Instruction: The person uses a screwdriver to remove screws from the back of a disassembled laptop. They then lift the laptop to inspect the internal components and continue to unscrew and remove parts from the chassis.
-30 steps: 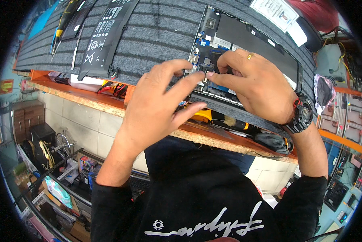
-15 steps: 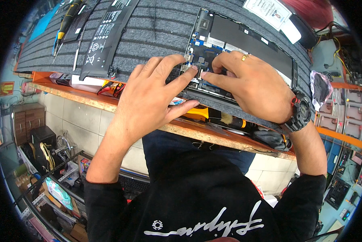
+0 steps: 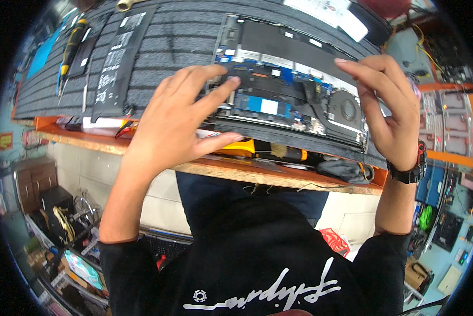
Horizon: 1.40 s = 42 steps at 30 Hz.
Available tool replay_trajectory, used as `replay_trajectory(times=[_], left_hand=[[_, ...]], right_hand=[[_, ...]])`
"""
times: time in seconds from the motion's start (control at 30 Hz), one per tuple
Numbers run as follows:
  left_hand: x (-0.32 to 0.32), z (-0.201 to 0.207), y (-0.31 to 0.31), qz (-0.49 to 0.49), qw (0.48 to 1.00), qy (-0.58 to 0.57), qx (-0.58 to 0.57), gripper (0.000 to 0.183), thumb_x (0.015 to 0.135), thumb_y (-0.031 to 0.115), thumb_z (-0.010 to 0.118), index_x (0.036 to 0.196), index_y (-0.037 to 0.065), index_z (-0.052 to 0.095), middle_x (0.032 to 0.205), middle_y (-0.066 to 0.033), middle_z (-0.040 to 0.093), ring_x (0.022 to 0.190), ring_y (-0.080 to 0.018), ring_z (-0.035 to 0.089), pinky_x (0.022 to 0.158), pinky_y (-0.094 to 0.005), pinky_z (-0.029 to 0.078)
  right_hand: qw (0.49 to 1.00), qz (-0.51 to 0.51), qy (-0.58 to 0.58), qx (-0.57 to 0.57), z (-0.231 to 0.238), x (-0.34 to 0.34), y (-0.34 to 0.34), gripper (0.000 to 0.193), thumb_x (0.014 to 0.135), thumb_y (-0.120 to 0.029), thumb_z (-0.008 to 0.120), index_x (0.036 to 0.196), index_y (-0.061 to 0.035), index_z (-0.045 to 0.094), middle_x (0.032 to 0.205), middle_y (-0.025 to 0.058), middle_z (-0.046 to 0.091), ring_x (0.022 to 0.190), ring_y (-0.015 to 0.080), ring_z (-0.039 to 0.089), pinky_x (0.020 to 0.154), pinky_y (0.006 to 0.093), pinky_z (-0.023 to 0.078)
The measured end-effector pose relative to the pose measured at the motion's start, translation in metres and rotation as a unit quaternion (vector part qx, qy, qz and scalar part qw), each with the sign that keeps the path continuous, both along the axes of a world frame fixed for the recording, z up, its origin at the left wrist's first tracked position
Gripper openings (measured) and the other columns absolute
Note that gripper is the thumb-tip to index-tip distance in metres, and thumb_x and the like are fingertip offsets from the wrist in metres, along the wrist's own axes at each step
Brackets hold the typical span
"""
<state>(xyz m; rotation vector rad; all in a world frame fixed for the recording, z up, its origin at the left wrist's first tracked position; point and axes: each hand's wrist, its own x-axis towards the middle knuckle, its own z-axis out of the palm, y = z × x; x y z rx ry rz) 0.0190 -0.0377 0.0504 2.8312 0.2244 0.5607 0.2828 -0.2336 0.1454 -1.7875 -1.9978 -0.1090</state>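
An opened laptop [image 3: 299, 68] lies on the bench with its insides bare: a dark flat battery [image 3: 294, 45], a blue circuit board [image 3: 270, 107] and a round black fan [image 3: 344, 107]. My left hand [image 3: 168, 118] is at its left edge, fingers spread. Its index and middle fingertips reach over the board's left end; whether they press on it I cannot tell. Over the right end, my right hand [image 3: 392, 102] is raised with its index finger stretched toward the battery and the other fingers loosely bent. Nothing shows in either hand.
A second long black battery [image 3: 121, 60] lies on the grey ribbed mat [image 3: 178, 47], left of the laptop. Further left is a yellow-and-black screwdriver [image 3: 73, 47]. Below the mat, an open orange shelf [image 3: 194, 167] holds tools. White paper [image 3: 320, 10] lies beyond the laptop.
My right hand has left the board's left part and moved to the laptop's right end, uncovering the fan. My left hand stays at the left edge. The whole view has shifted somewhat.
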Motion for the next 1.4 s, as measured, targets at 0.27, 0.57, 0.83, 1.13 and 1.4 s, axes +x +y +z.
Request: replay_trajectory(times=[0.27, 0.57, 0.83, 1.13, 1.4], left_hand=[[0.004, 0.006, -0.01, 0.001, 0.997, 0.063, 0.047, 0.07, 0.075, 0.04, 0.084, 0.136, 0.011, 0.067, 0.139, -0.0126, 0.058, 0.129, -0.0353, 0.054, 0.108, -0.0489, 0.04], [0.011, 0.022, -0.018, 0.005, 0.992, 0.093, 0.084, 0.068, 0.075, 0.042, 0.083, 0.132, 0.007, 0.07, 0.14, -0.0157, 0.058, 0.129, -0.0374, 0.053, 0.108, -0.0494, 0.039], [0.015, 0.027, -0.031, 0.036, 0.992, 0.115, 0.047, 0.065, 0.081, 0.045, 0.078, 0.133, 0.006, 0.07, 0.141, -0.0188, 0.057, 0.131, -0.0379, 0.053, 0.11, -0.0495, 0.04], [0.056, 0.02, -0.134, -0.139, 0.965, 0.027, -0.22, 0.056, 0.073, 0.033, 0.091, 0.119, 0.006, 0.074, 0.114, -0.01, 0.071, 0.102, -0.0307, 0.068, 0.089, -0.0407, 0.051], [0.057, 0.022, -0.128, -0.107, 0.956, -0.03, -0.272, 0.043, 0.081, 0.023, 0.086, 0.115, 0.001, 0.073, 0.111, -0.0145, 0.072, 0.101, -0.0282, 0.068, 0.088, -0.0375, 0.051]], right_hand=[[0.982, -0.158, 0.06, 0.085, -0.014, 0.039, -0.099, 0.038, 0.09, 0.01, 0.059, 0.121, -0.0056, 0.076, 0.095, 0.0057, 0.064, 0.078, 0.0108, 0.056, 0.064, 0.0233, 0.042], [0.961, -0.239, 0.118, 0.076, -0.047, 0.046, -0.154, 0.034, 0.091, 0.008, 0.06, 0.119, -0.0033, 0.075, 0.099, 0.0097, 0.068, 0.089, 0.0212, 0.064, 0.078, 0.031, 0.05], [0.962, -0.206, 0.177, 0.04, -0.08, 0.05, -0.182, 0.032, 0.09, 0.004, 0.066, 0.119, -0.0046, 0.074, 0.1, 0.0123, 0.068, 0.091, 0.0271, 0.066, 0.08, 0.0346, 0.052], [0.959, -0.177, 0.218, 0.033, -0.095, 0.039, -0.184, 0.028, 0.089, -0.001, 0.071, 0.116, -0.0056, 0.074, 0.102, 0.012, 0.067, 0.094, 0.0287, 0.066, 0.082, 0.0358, 0.053], [0.936, -0.291, 0.18, 0.087, -0.082, 0.058, -0.213, 0.024, 0.093, -0.002, 0.069, 0.116, -0.0033, 0.073, 0.102, 0.0111, 0.067, 0.091, 0.0253, 0.066, 0.08, 0.0344, 0.053]])
